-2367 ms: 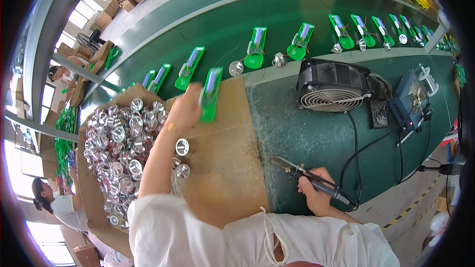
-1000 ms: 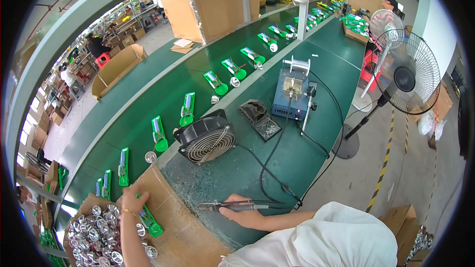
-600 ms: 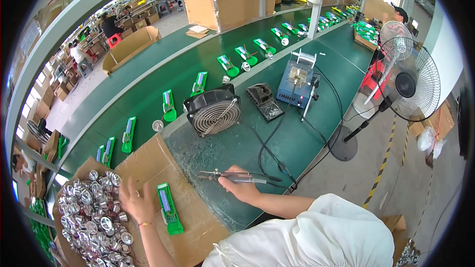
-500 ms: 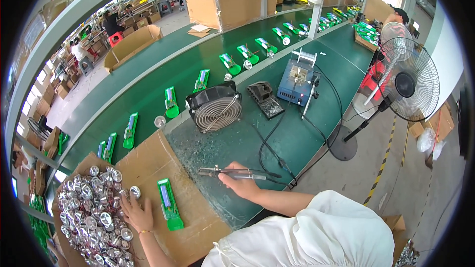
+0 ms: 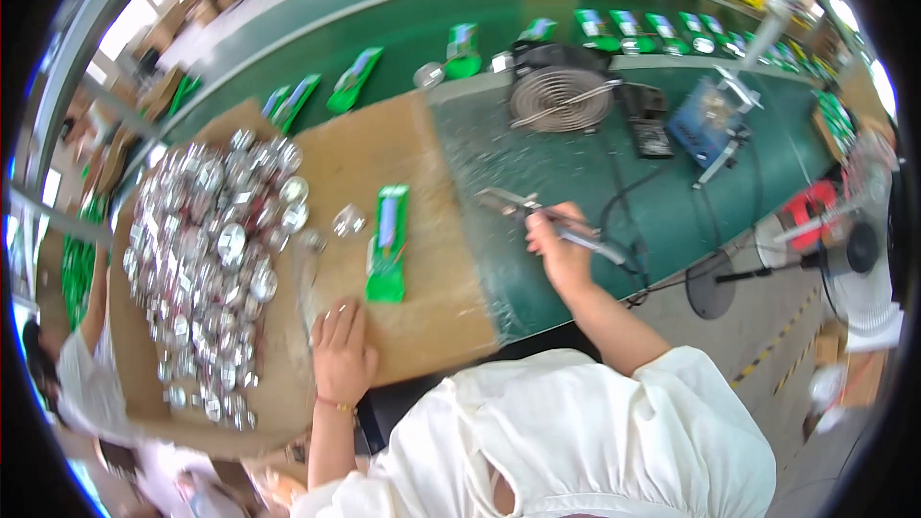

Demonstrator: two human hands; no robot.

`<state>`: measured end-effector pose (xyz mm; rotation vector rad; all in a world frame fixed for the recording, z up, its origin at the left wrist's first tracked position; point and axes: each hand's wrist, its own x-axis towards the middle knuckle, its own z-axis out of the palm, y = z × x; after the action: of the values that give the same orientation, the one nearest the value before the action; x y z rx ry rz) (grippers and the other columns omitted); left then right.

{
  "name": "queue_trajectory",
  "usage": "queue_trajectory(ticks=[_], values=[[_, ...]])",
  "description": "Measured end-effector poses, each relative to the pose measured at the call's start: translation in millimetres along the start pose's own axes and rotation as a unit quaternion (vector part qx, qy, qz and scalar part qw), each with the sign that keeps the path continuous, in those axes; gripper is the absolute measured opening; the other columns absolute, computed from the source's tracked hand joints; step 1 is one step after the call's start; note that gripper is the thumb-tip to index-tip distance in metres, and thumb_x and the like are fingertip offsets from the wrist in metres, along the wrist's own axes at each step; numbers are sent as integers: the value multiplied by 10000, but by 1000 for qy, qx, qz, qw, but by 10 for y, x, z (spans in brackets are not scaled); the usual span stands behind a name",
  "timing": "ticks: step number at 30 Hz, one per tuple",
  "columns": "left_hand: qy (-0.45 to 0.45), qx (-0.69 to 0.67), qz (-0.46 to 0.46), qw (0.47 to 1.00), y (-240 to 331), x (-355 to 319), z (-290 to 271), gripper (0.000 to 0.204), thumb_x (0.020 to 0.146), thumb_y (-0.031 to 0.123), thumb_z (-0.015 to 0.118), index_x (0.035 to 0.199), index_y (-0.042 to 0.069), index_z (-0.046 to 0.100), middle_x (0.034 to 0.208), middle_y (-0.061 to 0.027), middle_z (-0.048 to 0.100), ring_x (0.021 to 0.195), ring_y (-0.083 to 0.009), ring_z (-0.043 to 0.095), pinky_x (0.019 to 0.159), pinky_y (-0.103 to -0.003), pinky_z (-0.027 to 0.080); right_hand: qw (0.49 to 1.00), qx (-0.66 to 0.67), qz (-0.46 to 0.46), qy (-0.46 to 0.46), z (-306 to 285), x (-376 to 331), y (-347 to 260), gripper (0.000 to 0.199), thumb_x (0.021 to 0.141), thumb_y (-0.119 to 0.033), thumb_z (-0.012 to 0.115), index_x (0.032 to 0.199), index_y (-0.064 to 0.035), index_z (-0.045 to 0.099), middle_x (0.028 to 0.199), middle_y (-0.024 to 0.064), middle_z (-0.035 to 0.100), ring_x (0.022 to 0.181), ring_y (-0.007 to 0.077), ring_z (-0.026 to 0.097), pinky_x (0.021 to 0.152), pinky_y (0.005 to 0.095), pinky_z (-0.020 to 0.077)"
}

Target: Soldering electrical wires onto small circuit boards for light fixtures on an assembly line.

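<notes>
My left hand (image 5: 342,353) rests flat on the brown cardboard sheet (image 5: 422,163) near its front edge, fingers together, holding nothing. Just ahead of it a green rectangular part (image 5: 388,242) lies on the cardboard. A single shiny metal cup (image 5: 347,222) sits to the left of that part. My right hand (image 5: 558,251) grips a soldering iron (image 5: 561,227), its tip pointing left over the green mat (image 5: 614,173). A big heap of shiny metal cups (image 5: 216,249) fills the cardboard's left side.
A round wire-guard fan (image 5: 561,96) and a blue soldering station (image 5: 708,125) stand at the back of the mat. Several green parts (image 5: 355,80) lie along the green conveyor belt behind. A standing fan (image 5: 859,264) is at right. Another person (image 5: 82,364) is at lower left.
The view has swung down over the bench. My left hand has let go of the green part, which now lies on the cardboard, and has drawn back to the front edge. My right hand still holds the iron.
</notes>
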<state>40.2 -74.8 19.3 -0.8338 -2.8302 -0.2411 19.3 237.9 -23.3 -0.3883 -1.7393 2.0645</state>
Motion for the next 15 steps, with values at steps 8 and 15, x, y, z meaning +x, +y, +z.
queue_trajectory(ticks=[8, 15], values=[[-27, -29, 37, 999, -136, -209, -71, 380, 625, 35, 546, 1004, 22, 570, 1137, -132, 528, 1116, -285, 464, 937, -401, 365, 997, -65, -24, 15, -17, 3, -82, 180, 800, -167, 621, 818, -17, 524, 629, 47, 550, 499, 76, 498, 458, 185, 385], [98, -54, -53, 992, -130, 141, 53, 112, 718, 96, 626, 819, 47, 637, 817, -60, 630, 694, -239, 592, 635, -332, 460, 998, -62, -27, 13, 69, -19, -117, 155, 805, -150, 607, 795, -24, 517, 618, 44, 538, 503, 79, 484, 458, 185, 359]])
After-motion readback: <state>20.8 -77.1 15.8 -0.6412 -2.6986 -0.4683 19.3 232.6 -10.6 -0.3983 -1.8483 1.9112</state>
